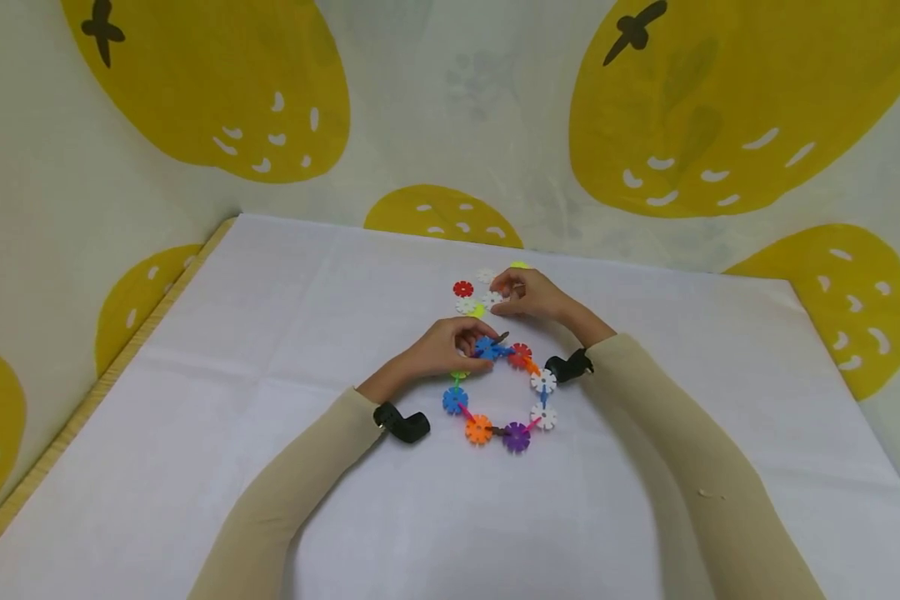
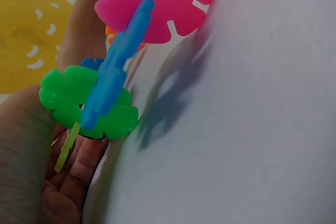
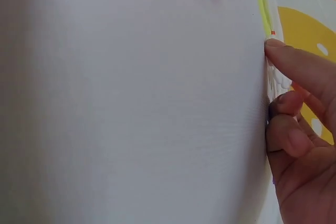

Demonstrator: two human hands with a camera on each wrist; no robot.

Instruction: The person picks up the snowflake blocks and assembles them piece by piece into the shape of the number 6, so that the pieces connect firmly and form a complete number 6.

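A ring of notched plastic snowflake discs [image 1: 478, 430] in several colours lies on the white cloth, flat discs linked by others on edge. At its far left my left hand [image 1: 441, 346] pinches a blue disc [image 1: 486, 347] of the ring between thumb and fingers. In the left wrist view a green disc [image 2: 68, 95], a blue disc [image 2: 118, 61] on edge and a pink disc [image 2: 157, 3] stand near that hand. Beyond the ring, my right hand [image 1: 537, 297] reaches over loose discs, its thumb and forefinger apart around a white disc [image 1: 492, 298].
Loose discs lie by the right hand: a red disc [image 1: 462, 288], a yellow disc [image 1: 477, 310] and several white ones. The white cloth [image 1: 330, 300] covers the table, with a bare wooden edge [image 1: 97, 400] at left. A lemon-patterned curtain [image 1: 450, 92] stands behind.
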